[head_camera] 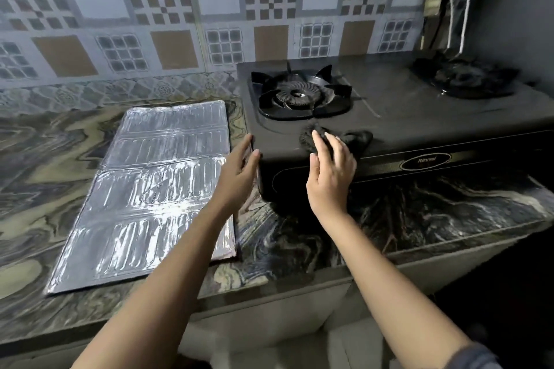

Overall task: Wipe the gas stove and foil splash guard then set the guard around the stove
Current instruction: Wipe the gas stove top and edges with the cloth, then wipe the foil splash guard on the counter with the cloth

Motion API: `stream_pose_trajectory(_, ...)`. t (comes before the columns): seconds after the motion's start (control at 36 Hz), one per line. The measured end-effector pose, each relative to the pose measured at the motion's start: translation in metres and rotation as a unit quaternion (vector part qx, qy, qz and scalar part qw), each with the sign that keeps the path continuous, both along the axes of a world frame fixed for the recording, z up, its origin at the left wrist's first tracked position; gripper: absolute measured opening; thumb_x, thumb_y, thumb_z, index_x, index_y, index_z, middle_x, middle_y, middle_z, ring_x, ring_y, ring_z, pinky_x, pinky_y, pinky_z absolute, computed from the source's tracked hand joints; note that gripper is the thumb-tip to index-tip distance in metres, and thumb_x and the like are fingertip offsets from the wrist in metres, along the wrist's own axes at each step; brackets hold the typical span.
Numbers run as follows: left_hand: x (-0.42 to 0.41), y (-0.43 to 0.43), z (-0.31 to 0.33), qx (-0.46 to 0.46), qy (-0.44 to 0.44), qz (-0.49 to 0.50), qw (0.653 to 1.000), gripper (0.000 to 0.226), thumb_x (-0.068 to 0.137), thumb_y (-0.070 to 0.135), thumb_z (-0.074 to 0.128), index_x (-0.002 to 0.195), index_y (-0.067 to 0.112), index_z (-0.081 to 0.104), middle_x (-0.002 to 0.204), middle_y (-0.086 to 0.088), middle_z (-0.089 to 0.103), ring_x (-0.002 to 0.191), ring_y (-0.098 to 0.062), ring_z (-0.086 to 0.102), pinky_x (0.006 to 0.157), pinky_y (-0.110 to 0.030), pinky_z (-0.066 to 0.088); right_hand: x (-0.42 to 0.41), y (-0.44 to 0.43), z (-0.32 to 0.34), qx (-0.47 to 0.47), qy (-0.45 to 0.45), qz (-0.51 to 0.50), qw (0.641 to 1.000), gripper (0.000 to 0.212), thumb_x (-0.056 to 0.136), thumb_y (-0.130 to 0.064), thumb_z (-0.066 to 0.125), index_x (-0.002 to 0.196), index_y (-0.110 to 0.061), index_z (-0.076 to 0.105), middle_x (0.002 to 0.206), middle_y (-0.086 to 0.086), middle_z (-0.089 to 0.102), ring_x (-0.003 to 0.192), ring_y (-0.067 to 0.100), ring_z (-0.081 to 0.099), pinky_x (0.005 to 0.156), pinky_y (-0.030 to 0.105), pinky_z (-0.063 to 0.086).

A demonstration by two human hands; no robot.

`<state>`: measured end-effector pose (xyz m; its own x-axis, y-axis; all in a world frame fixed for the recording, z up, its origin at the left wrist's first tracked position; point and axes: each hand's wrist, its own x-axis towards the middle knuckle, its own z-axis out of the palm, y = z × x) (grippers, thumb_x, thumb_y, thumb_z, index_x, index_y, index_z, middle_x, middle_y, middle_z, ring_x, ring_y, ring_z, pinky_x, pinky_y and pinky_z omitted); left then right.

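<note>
A black two-burner gas stove point(404, 117) stands on the marbled counter point(419, 213), against the tiled wall. A dark cloth point(355, 138) lies on the stove top, just in front of the left burner point(299, 96). My right hand point(331, 171) rests flat on the cloth, fingers spread over it. At the stove's front left corner, my left hand point(239, 171) touches the side with fingers apart and holds nothing. The foil splash guard point(156, 189) lies folded flat on the counter, left of the stove.
The right burner point(464, 78) sits at the stove's far end. A white cord point(464, 0) and a dark object hang in the back right corner. The counter's front edge point(269, 287) runs below my forearms.
</note>
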<state>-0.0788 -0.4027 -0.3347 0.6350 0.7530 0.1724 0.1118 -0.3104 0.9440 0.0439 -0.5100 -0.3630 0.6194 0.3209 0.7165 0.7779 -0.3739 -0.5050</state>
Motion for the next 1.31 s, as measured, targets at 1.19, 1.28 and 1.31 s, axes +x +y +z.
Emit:
stream_pose_trajectory(1.19, -0.186, 0.304, -0.069, 0.078, 0.290, 0.190, 0.935, 0.052, 0.095, 0.020, 0.049, 0.140, -0.001, 0.035, 0.149, -0.017, 0.034, 0.140, -0.027, 0.029, 0.115, -0.033, 0.020, -0.052, 0.337, -0.015, -0.096, 0.167, 0.133, 0.972, 0.024, 0.092, -0.015, 0.049, 0.106, -0.017, 0.068, 0.103, 0.013, 0.059, 0.098, 0.035, 0.054, 0.091, 0.056, 0.040)
stream_pose_trajectory(1.28, -0.186, 0.325, -0.079, 0.089, 0.304, 0.176, 0.932, 0.054, 0.096, 0.023, 0.046, 0.143, 0.002, 0.031, 0.152, -0.014, 0.028, 0.142, -0.024, 0.025, 0.116, -0.032, 0.016, -0.038, 0.359, -0.018, -0.106, 0.187, 0.127, 0.968, 0.027, 0.093, -0.012, 0.046, 0.109, -0.015, 0.067, 0.108, 0.012, 0.057, 0.103, 0.033, 0.052, 0.097, 0.041, 0.035)
stream_pose_trajectory(1.31, -0.185, 0.330, -0.081, 0.094, 0.312, 0.172, 0.930, 0.054, 0.097, 0.025, 0.045, 0.144, 0.004, 0.029, 0.153, -0.013, 0.026, 0.143, -0.023, 0.023, 0.117, -0.033, 0.016, -0.035, 0.365, -0.018, -0.104, 0.206, 0.126, 0.965, 0.028, 0.094, -0.013, 0.045, 0.111, -0.015, 0.066, 0.111, 0.011, 0.056, 0.104, 0.030, 0.050, 0.091, 0.029, 0.030)
